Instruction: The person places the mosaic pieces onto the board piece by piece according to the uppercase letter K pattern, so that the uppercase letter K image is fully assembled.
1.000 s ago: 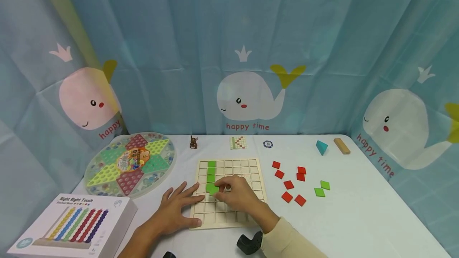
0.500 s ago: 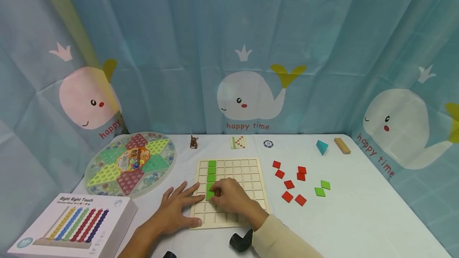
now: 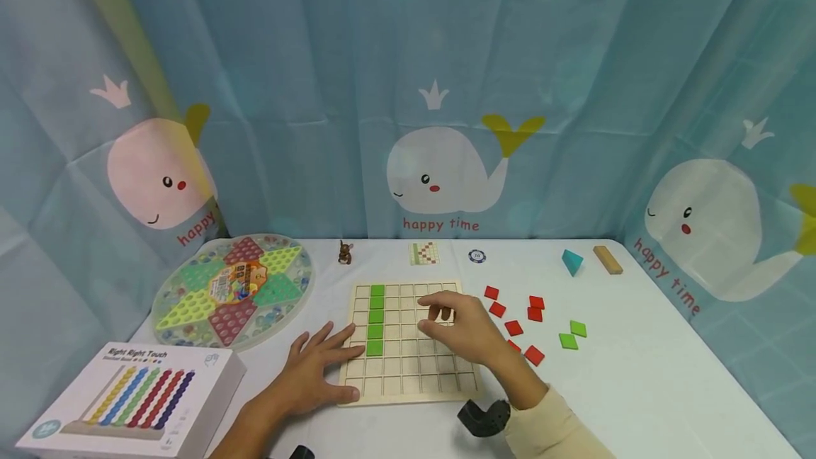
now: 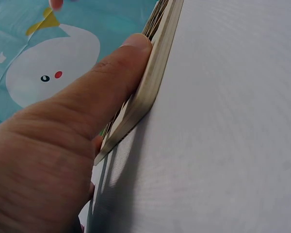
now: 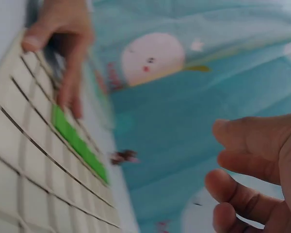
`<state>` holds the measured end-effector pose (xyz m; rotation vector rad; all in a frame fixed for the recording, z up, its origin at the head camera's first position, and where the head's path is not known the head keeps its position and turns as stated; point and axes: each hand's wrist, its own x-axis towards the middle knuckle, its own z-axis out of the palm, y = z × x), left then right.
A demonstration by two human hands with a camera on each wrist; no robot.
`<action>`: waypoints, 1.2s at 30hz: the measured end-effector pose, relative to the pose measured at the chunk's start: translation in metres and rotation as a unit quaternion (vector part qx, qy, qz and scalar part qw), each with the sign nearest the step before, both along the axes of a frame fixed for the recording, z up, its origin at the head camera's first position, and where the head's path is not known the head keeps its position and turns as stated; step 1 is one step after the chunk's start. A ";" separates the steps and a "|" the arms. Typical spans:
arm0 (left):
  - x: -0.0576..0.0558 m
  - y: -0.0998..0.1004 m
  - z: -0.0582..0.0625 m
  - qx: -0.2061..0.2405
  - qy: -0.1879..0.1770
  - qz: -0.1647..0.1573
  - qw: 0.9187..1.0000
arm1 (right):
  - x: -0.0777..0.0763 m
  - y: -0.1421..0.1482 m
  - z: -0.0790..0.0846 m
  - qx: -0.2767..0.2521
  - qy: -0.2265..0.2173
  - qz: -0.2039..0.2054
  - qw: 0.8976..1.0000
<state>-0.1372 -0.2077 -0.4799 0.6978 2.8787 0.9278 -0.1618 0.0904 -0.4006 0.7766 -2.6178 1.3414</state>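
Observation:
A wooden grid board [image 3: 408, 367] lies on the white table, with a column of several green square tiles [image 3: 376, 316] in its cells. My left hand [image 3: 312, 370] rests at the board's left side, fingers spread, and in the left wrist view its thumb [image 4: 121, 68] lies against the board's edge. Over the right part of the board hovers my right hand [image 3: 462, 324], its fingers loosely bent. Nothing shows between thumb and fingers in the right wrist view. Loose red tiles [image 3: 534, 355] lie right of the board, one partly hidden by that hand, and two green tiles [image 3: 569, 341] lie beyond them.
Behind the board are a mouse figurine [image 3: 345, 253], a small grid-pattern card [image 3: 423, 253] and a round chip [image 3: 477, 256]. A teal block [image 3: 572, 262] and a wooden bar [image 3: 608, 260] sit at back right. A round star-patterned game board [image 3: 232, 292] and a white box [image 3: 130, 402] stand left.
My right hand has let go of a green tile, now lowest in the green column, and has moved right, away from it. The left hand has stayed in place.

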 end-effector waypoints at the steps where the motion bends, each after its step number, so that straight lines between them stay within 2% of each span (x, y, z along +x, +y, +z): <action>1: 0.000 0.000 0.000 0.000 0.000 0.000 1.000 | 0.002 0.007 0.005 -0.001 0.009 -0.002 1.000; 10: 0.000 0.000 -0.001 0.000 -0.003 0.000 1.000 | 0.019 0.063 0.032 0.004 0.067 -0.004 0.998; 15: 0.001 0.000 0.000 0.005 -0.009 0.002 1.000 | 0.025 0.085 0.038 0.010 0.102 0.001 0.995; 20: 0.001 0.001 0.000 0.003 -0.003 0.001 1.000 | 0.030 0.108 0.040 0.028 0.123 -0.015 0.992; 26: 0.001 0.001 0.001 0.010 -0.003 0.002 1.000 | 0.033 0.137 0.034 0.056 0.138 -0.058 0.987; 31: 0.001 0.001 0.000 0.004 -0.003 0.002 1.000 | 0.030 0.163 0.023 0.073 0.140 -0.109 0.982; 36: 0.001 0.000 0.000 0.002 -0.005 0.003 1.000 | 0.025 0.187 0.005 0.087 0.101 -0.156 0.979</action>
